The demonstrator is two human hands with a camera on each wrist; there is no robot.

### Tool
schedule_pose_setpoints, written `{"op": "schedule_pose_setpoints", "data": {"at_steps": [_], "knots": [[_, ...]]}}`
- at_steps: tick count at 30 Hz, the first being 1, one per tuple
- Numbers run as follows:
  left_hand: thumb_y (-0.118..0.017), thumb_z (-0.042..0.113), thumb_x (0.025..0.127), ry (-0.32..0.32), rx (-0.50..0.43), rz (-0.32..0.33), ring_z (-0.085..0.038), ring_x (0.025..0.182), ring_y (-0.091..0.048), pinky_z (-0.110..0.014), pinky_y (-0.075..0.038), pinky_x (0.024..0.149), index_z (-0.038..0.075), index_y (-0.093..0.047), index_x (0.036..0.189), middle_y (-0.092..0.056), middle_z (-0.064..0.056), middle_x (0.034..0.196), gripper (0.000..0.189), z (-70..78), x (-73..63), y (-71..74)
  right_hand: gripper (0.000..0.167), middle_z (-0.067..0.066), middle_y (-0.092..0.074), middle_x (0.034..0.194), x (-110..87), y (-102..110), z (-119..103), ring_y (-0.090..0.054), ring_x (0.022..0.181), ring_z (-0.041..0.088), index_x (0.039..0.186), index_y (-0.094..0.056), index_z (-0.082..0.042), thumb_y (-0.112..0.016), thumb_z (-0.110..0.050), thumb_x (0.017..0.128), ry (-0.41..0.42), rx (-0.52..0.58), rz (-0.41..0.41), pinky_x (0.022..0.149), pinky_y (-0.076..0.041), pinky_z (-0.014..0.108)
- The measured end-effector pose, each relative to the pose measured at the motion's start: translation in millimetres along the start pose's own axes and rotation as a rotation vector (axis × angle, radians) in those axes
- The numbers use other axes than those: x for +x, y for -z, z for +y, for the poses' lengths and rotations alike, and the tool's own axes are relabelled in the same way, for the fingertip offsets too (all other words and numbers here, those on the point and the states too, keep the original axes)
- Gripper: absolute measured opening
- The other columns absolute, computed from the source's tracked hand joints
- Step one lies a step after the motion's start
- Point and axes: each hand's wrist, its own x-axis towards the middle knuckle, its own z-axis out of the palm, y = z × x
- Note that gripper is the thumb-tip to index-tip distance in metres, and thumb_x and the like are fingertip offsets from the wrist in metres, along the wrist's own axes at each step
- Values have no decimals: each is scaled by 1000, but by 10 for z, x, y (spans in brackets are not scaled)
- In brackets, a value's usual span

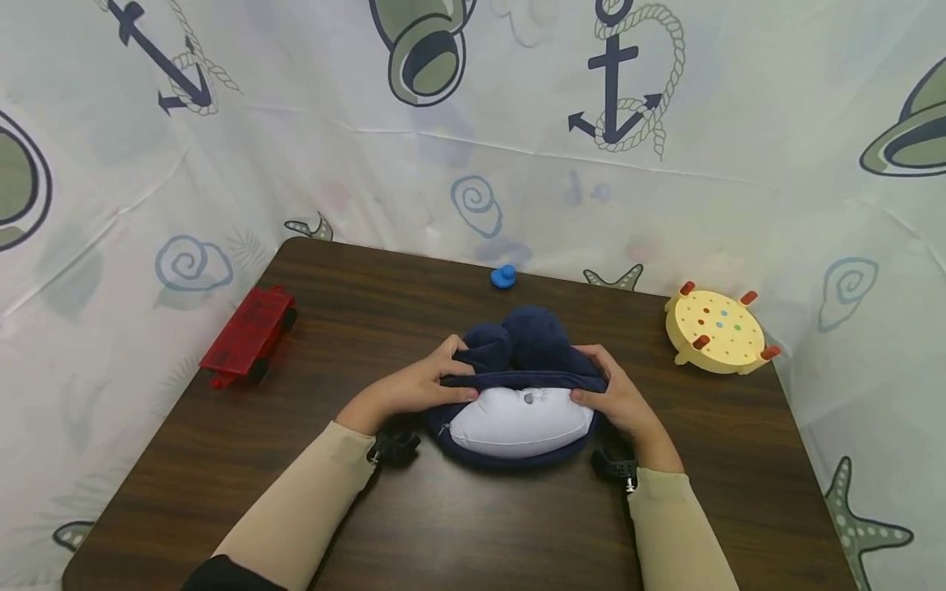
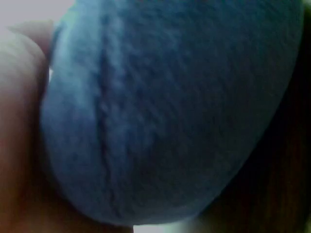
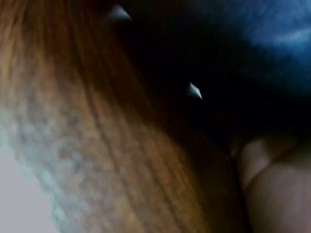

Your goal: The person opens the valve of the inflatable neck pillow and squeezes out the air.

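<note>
A navy plush pillow cover lies on the table in front of me, its zipped opening spread toward me. Inside shows a white inflatable cushion with a small valve near its top edge. My left hand grips the cover's left side, thumb against the white cushion. On the other side my right hand holds the cover's edge, its thumb also on the cushion. Blue plush cover fills the left wrist view beside blurred fingers. The right wrist view is dark, with part of the cover at upper right.
A red toy wagon stands at the table's left edge. At the back sits a small blue rubber duck. A yellow round toy with red pegs is at the right rear corner. Patterned cloth hangs behind the brown table.
</note>
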Motion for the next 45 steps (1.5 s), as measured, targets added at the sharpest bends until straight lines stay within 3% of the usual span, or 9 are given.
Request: {"op": "schedule_pose_setpoints", "data": {"at_steps": [5, 10, 13, 18, 22, 27, 33, 37, 45], "knots": [[-69, 44, 107, 93, 84, 18, -32, 146, -37, -61, -37, 119, 37, -75, 121, -40, -7, 153, 17, 103, -25, 36, 67, 3, -52, 160, -12, -16, 31, -54, 140, 16, 164, -44, -16, -73, -32, 106, 94, 138, -12, 112, -47, 23], [-69, 49, 107, 105, 259, 146, -43, 163, -19, -78, -17, 123, 39, -70, 129, -23, -10, 176, 24, 277, -71, 73, 67, 15, -39, 175, 12, -54, 63, -36, 162, 23, 162, -44, -2, -58, -44, 112, 341, 350, 20, 128, -25, 31], [-73, 53, 102, 100, 296, 166, -42, 166, -10, -79, -11, 124, 40, -62, 145, -10, -4, 183, 47, 384, -100, 81, 68, 20, -31, 178, 37, -60, 90, -26, 167, 27, 159, -49, -1, -62, -46, 110, 416, 412, -2, 132, -12, 42], [-88, 70, 79, 211, 333, 7, -45, 170, 6, -83, -6, 126, 40, -20, 174, 16, -4, 184, 121, 383, -105, -58, 103, 5, -17, 184, 68, -53, 82, -8, 171, 29, 168, -43, -16, -82, -66, 87, 305, 206, -118, 131, 3, 66], [-91, 75, 71, 253, 374, -58, -47, 170, 2, -85, -7, 124, 35, -9, 177, 16, -8, 184, 140, 328, -65, -190, 127, -5, -8, 185, 87, -97, -5, -5, 170, 34, 174, -26, -33, -98, -57, 73, 170, 38, -211, 128, -3, 75], [-90, 75, 74, 190, 444, -15, -43, 164, -23, -79, -23, 123, 29, -30, 173, -11, -8, 183, 125, 353, -14, -199, 123, -8, -21, 181, 70, -140, -95, -24, 165, 29, 172, -27, -42, -101, -15, 77, 81, -20, -171, 131, -13, 68], [-89, 66, 82, 73, 415, 26, -32, 149, -37, -65, -32, 117, 32, -74, 132, -36, -3, 168, 62, 369, 10, -136, 92, -7, -43, 174, 35, -117, -101, -41, 159, 20, 165, -47, -34, -91, -8, 88, 109, -77, -78, 130, -32, 37], [-87, 56, 89, -2, 424, 44, -28, 138, -42, -57, -36, 111, 31, -79, 117, -43, -2, 161, 39, 359, 22, -106, 69, -2, -57, 165, 29, -100, -87, -49, 154, 14, 157, -60, -26, -85, -8, 95, 147, -97, -28, 120, -38, 18], [-82, 44, 97, -63, 417, 55, -28, 133, -47, -59, -38, 111, 22, -80, 127, -49, -5, 157, 38, 363, 37, -108, 54, -7, -59, 162, -14, -84, -34, -46, 153, 6, 156, -61, -22, -74, -14, 105, 137, -55, 25, 120, -36, 15]]}}
